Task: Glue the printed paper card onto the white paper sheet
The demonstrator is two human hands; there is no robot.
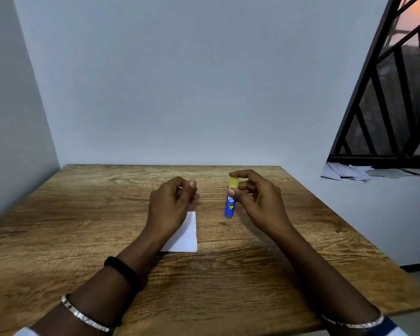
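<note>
Now | right hand (256, 201) pinches cylindrical blue glue stick (230, 207) | left hand (170, 203) curled, contents unclear

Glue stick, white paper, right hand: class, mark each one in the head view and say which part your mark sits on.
glue stick (229, 209), head view, blue body below the label.
white paper (188, 236), head view, its bare right half.
right hand (257, 202), head view, back of the hand.
</note>
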